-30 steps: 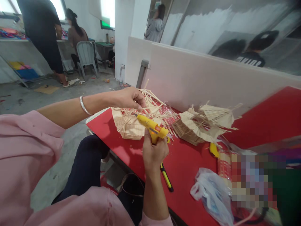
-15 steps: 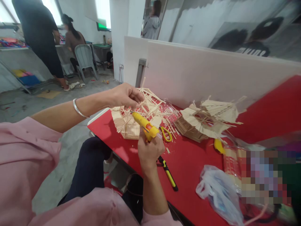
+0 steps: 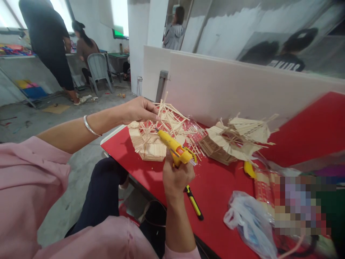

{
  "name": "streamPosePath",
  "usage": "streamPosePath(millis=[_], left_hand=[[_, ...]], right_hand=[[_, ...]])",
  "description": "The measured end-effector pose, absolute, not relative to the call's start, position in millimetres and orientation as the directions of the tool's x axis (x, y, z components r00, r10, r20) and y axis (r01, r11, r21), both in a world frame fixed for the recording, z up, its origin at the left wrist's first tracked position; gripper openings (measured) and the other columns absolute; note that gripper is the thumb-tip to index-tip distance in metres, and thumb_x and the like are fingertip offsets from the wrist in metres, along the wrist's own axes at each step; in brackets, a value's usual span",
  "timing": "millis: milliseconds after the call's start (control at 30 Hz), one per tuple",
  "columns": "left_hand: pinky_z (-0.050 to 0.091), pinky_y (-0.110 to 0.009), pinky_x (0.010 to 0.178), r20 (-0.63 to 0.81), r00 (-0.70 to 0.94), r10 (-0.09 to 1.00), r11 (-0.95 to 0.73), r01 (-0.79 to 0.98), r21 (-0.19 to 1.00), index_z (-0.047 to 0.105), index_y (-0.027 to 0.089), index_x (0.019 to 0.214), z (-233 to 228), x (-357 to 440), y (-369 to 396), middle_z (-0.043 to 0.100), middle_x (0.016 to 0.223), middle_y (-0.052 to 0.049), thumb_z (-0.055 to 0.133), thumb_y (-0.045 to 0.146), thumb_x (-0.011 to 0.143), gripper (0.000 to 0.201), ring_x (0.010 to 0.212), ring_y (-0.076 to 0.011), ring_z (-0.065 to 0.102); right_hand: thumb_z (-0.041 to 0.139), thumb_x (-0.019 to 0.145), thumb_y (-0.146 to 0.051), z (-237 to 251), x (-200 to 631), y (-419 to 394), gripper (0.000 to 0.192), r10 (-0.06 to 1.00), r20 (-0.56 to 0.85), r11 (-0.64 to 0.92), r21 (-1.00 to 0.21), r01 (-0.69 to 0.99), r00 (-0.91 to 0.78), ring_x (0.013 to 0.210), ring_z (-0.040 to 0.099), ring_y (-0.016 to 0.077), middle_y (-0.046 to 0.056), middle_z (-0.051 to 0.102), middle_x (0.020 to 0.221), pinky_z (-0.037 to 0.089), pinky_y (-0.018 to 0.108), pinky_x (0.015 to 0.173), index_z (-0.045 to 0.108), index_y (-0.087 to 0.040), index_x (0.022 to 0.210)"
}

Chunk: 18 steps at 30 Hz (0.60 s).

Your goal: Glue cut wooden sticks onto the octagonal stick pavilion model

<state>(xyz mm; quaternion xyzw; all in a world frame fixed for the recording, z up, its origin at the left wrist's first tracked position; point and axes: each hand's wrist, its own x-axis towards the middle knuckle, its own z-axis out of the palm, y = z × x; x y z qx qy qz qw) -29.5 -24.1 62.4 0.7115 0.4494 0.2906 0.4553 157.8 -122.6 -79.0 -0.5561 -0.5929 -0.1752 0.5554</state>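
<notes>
My right hand [image 3: 178, 176] is wrapped round the handle of a yellow glue gun [image 3: 175, 145], its nozzle pointing up and left. Just above the nozzle, my left hand [image 3: 141, 109] is closed, thumb and fingers pinching a frame of thin wooden sticks [image 3: 172, 120] near its top. Below and behind the nozzle sits a small stick-built model [image 3: 151, 149] with a flared roof. Where the frame and this model overlap, I cannot tell whether they are joined. Yellow-handled scissors lie partly hidden behind the glue gun.
A second stick model [image 3: 226, 144] stands to the right on the red tabletop [image 3: 212, 187]. Loose sticks [image 3: 192, 138] lie between the models. A yellow-black cutter knife [image 3: 194, 203] and a plastic bag [image 3: 249, 219] are nearer. White boards [image 3: 229, 86] lean behind; people are in the background.
My right hand has moved the glue gun slightly right and down, its nozzle a little farther from my left fingers. My left hand stays at the frame, shifted slightly left.
</notes>
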Motion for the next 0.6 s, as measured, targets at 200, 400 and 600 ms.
streamPosePath(millis=[200, 400, 600], left_hand=[[0.024, -0.026, 0.047, -0.010, 0.465, 0.885, -0.165, 0.335, 0.927, 0.072, 0.018, 0.077, 59.5, -31.1, -25.0, 0.060, 0.066, -0.001, 0.083, 0.029, 0.068, 0.018, 0.046, -0.0041, 0.033], [0.023, -0.026, 0.048, -0.015, 0.464, 0.885, -0.149, 0.315, 0.937, 0.071, 0.018, 0.075, 56.7, -32.3, -24.3, 0.060, 0.064, -0.001, 0.084, 0.030, 0.066, 0.020, 0.047, -0.0043, 0.033], [0.025, -0.025, 0.047, -0.023, 0.454, 0.891, -0.144, 0.330, 0.933, 0.071, 0.017, 0.073, 58.5, -30.7, -25.7, 0.060, 0.063, -0.001, 0.083, 0.027, 0.067, 0.017, 0.047, -0.0041, 0.033]], right_hand=[[0.060, 0.091, -0.044, -81.6, 158.0, -123.4, 0.022, 0.512, 0.806, 0.291, -0.487, 0.823, 0.296, 0.068, 0.063, 0.0175, 0.002, 0.063, 0.074, 0.045, 0.029, 0.062, 0.057, -0.022, 0.089], [0.061, 0.091, -0.040, -79.4, 158.2, -125.2, 0.019, 0.517, 0.808, 0.323, -0.489, 0.810, 0.282, 0.069, 0.063, 0.0172, 0.002, 0.063, 0.076, 0.044, 0.028, 0.063, 0.057, -0.022, 0.089], [0.063, 0.090, -0.037, -78.5, 158.1, -125.4, 0.016, 0.493, 0.831, 0.334, -0.454, 0.826, 0.258, 0.069, 0.064, 0.0167, 0.002, 0.065, 0.077, 0.045, 0.028, 0.063, 0.057, -0.022, 0.090]])
